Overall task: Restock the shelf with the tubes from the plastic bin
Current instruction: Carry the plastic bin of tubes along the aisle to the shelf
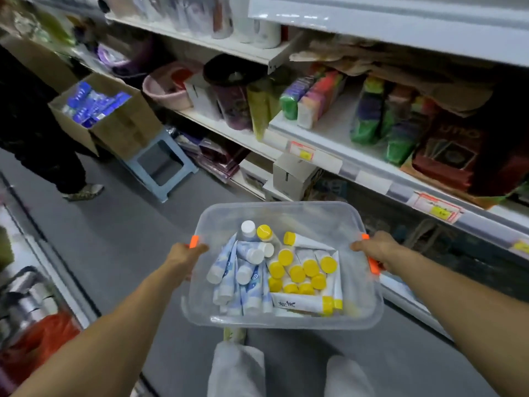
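Observation:
A clear plastic bin point(274, 213) with orange side clips hangs in front of me over the aisle floor. My left hand point(186, 255) grips its left rim and my right hand point(375, 249) grips its right rim. Inside lie several white-capped tubes with blue print point(246, 279) on the left and several yellow-capped white tubes point(303, 272) on the right. The shelf point(357, 164) runs along my right, stocked with coloured packets and boxes.
A person in dark clothes point(43, 138) stands at the left of the aisle beside an open cardboard box of blue items point(100, 110) resting on a blue plastic stool point(163, 167). More goods line the left edge. My legs show below the bin.

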A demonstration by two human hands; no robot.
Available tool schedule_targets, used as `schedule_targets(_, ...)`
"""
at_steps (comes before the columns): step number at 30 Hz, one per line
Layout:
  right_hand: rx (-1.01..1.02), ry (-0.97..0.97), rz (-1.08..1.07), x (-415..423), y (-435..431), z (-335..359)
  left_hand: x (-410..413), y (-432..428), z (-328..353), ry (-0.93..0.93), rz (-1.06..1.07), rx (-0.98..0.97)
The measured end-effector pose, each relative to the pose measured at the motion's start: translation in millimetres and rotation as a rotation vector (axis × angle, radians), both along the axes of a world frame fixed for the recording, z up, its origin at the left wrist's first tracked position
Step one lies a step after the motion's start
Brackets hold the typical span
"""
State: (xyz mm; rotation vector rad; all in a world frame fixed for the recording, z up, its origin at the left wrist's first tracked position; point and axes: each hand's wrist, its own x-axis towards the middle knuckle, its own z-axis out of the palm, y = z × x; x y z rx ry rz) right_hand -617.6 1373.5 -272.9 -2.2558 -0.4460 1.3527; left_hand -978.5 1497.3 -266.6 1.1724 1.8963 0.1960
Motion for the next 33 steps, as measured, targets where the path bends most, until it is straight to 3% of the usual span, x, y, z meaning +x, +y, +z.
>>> schedule_targets(6, -0.060, 0.022, -0.231, -63, 61, -46, -27, 142, -31, 0.067, -0.203, -0.049)
schedule_targets(14, -0.076, -0.003, -0.341, -118, 125, -81, -44, 257, -77, 0.076, -0.306, -0.081)
schedule_targets(28, -0.134, 0.019, -0.476, -155, 151, -125, -63, 304, -147, 0.015, -0.337, -0.137)
schedule_targets(33, -0.154, -0.017, -0.467, -161, 152, -136, -58, 299, -147, 0.098, -0.396, -0.095)
